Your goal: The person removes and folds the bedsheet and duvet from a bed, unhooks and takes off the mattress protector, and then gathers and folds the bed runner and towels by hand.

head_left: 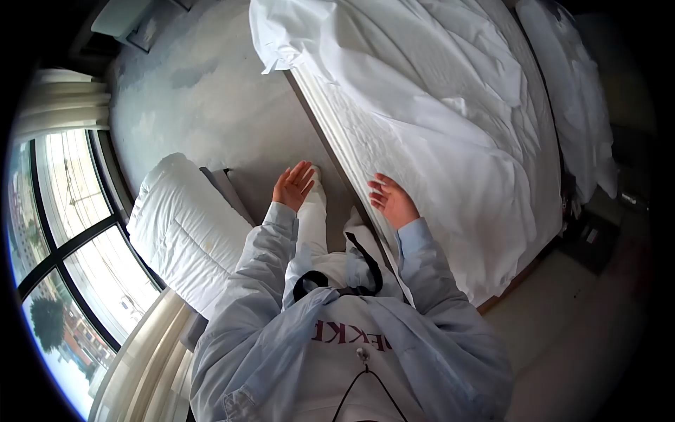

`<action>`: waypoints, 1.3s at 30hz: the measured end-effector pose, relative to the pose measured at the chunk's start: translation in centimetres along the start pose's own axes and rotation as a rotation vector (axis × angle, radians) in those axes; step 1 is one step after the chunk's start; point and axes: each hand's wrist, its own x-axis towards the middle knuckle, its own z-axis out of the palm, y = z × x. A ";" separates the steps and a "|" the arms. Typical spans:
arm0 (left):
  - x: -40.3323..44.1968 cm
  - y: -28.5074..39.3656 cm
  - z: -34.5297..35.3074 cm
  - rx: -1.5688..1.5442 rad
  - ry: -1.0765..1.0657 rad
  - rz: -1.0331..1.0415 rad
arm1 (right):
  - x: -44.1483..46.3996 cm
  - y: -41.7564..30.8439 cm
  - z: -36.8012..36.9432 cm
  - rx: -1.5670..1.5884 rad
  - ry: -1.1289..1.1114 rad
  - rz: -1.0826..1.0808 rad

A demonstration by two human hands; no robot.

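Note:
My left hand [294, 186] is raised in front of my legs, palm showing and fingers stretched out, with nothing in it. Near the bed's edge, my right hand [394, 201] hovers with its fingers apart and slightly bent, also holding nothing. A rumpled white sheet [450, 133] lies loosely over the white mattress [344, 119] on my right, bunched at its far corner. To my left, a folded white quilt [186, 225] rests on a piece of furniture that it mostly hides.
White pillows [576, 98] lie beyond the bed's far right side. A large window [84, 246] with pale curtains [144, 352] fills the left. Grey carpet [204, 105] runs ahead between bed and wall, and a light chair [121, 17] stands at the far upper left.

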 end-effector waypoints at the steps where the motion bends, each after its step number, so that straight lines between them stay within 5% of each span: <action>1: 0.4 1.4 -0.4 -0.023 -0.014 -0.029 | 1.2 -0.5 1.9 -0.005 0.022 -0.040; 11: 4.2 12.6 2.6 -0.097 -0.037 0.103 | 15.2 -4.2 10.8 0.309 -0.136 0.105; 15: 6.8 15.8 4.4 -0.124 -0.048 0.102 | 23.2 -4.6 12.4 0.262 -0.085 0.009; 17: 8.4 18.0 4.9 -0.141 -0.055 0.094 | 29.0 -4.3 11.7 0.482 0.237 0.169; 19: 10.4 20.8 5.3 -0.112 -0.057 0.114 | 33.4 -4.8 11.4 0.663 0.392 0.040; 21: 13.4 23.2 5.5 -0.104 0.014 0.127 | 38.9 -5.8 8.5 0.928 0.298 0.004; 23: 16.1 24.8 6.3 -0.085 0.116 0.060 | 40.8 -7.4 9.1 0.779 0.627 -0.288; 27: 22.6 25.1 10.8 -0.115 0.039 -0.312 | 34.7 -19.8 16.7 0.572 0.152 -0.507; 30: 25.9 23.7 18.0 -0.251 -0.020 -0.716 | 28.0 -27.1 20.4 0.522 -0.005 -0.615; 33: 28.4 24.4 24.0 -0.534 -0.040 -0.436 | 23.1 -31.3 22.4 0.412 -0.217 -0.816; 35: 33.4 26.3 22.5 -0.763 0.171 -0.219 | 22.7 -30.1 22.1 0.429 -0.232 -0.806; 37: 38.4 31.0 19.6 -0.719 -0.041 -0.207 | 22.3 -28.9 23.2 0.509 -0.257 -0.787; 39: 39.1 36.1 22.2 -0.176 -0.055 -0.027 | 22.7 -27.6 24.1 0.573 -0.251 -0.806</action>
